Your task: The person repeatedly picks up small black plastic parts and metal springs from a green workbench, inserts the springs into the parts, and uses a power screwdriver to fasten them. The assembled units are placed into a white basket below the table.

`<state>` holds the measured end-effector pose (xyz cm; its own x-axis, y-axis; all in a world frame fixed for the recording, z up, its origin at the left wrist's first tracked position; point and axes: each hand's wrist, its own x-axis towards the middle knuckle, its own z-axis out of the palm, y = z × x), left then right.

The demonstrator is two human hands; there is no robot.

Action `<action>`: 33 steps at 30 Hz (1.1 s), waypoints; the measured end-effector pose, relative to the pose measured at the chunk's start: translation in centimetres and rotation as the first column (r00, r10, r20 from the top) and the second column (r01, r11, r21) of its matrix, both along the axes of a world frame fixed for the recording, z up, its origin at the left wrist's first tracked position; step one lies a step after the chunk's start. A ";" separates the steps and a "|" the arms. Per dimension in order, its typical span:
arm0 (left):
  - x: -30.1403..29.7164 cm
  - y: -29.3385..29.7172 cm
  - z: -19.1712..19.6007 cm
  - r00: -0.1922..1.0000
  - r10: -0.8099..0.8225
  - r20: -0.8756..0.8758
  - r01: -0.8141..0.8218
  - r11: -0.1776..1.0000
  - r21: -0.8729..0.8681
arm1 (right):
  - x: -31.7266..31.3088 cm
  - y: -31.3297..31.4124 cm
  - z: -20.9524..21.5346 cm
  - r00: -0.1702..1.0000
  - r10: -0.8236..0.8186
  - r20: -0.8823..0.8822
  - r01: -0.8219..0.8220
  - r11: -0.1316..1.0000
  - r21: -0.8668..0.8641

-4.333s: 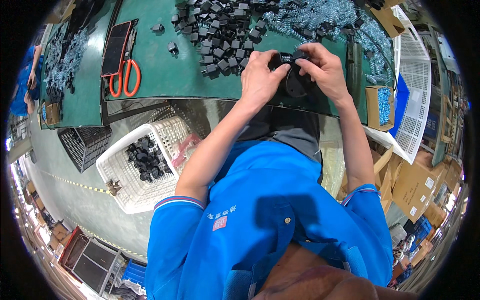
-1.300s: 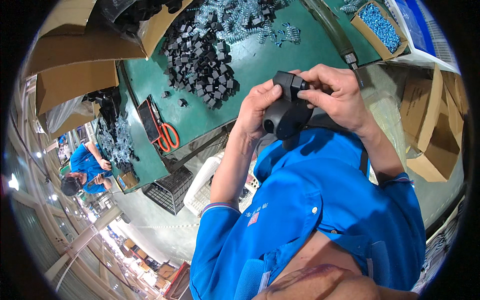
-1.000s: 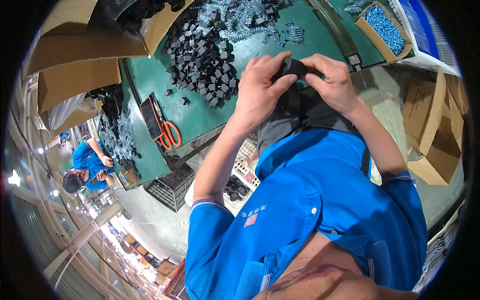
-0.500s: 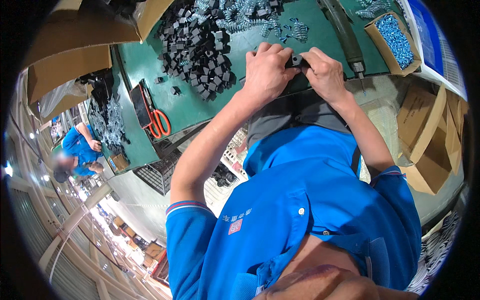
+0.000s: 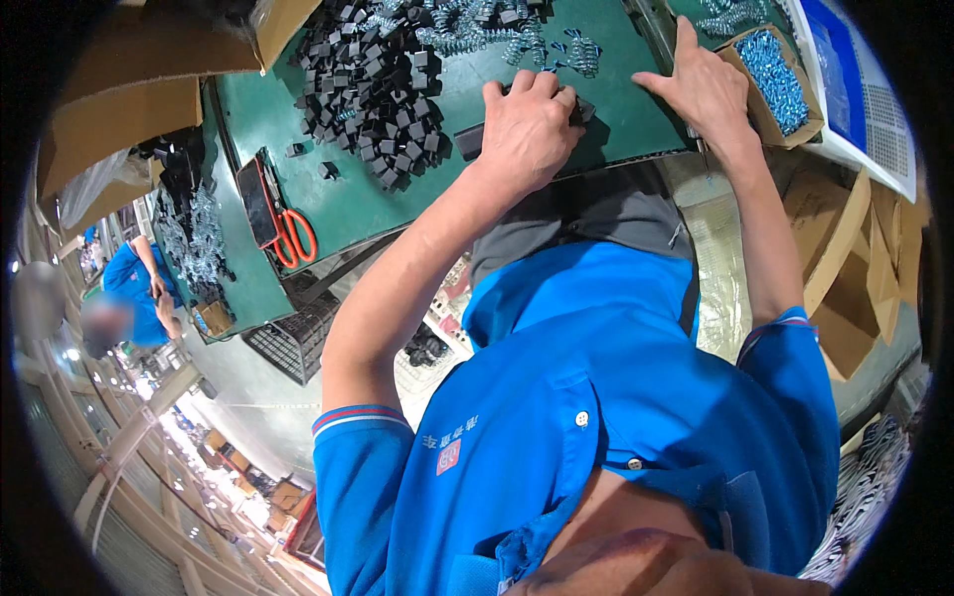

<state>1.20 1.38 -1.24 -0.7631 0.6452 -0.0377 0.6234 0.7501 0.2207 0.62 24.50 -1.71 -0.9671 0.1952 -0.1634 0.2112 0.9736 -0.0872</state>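
My left hand (image 5: 530,129) is closed around a long black part (image 5: 468,142) at the table's near edge. One end of that part sticks out left of the hand; its other end shows by the fingertips, and the middle is covered. Farther right, my right hand (image 5: 704,87) is open, thumb and index finger spread wide, nothing visible in it. It lies over a dark, cylindrical power screwdriver (image 5: 651,25), largely hiding it. Close to its outer side stands a small cardboard box of bluish screws (image 5: 773,81). Metal springs (image 5: 576,52) lie beyond my left hand.
A heap of black blocks (image 5: 373,109) covers the green table (image 5: 383,214) left of my hands. Orange-handled scissors (image 5: 295,238) lie beside a dark flat phone-like object (image 5: 256,204). Open cartons (image 5: 845,268) stand at right. Another person (image 5: 139,298) works at far left.
My right hand has let go of the black part and moved right to the screwdriver, its fingers spreading. My left hand keeps hold of the part. The view has shifted slightly.
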 end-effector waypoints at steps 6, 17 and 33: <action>0.1 -0.4 -1.0 1.000 0.011 -0.029 -0.009 0.998 0.064 | 1.6 2.4 1.3 0.969 -0.059 -0.242 -0.160 0.595 -0.787; 0.2 -0.8 -1.4 0.999 0.022 -0.029 -0.019 0.996 0.090 | 1.2 -6.7 8.3 0.728 -0.493 -0.476 -0.606 -0.138 -0.783; 0.1 -0.6 -1.6 0.999 0.032 -0.042 -0.027 0.991 0.130 | 0.2 -9.0 6.1 0.707 -0.473 -0.526 -0.604 -0.015 -0.797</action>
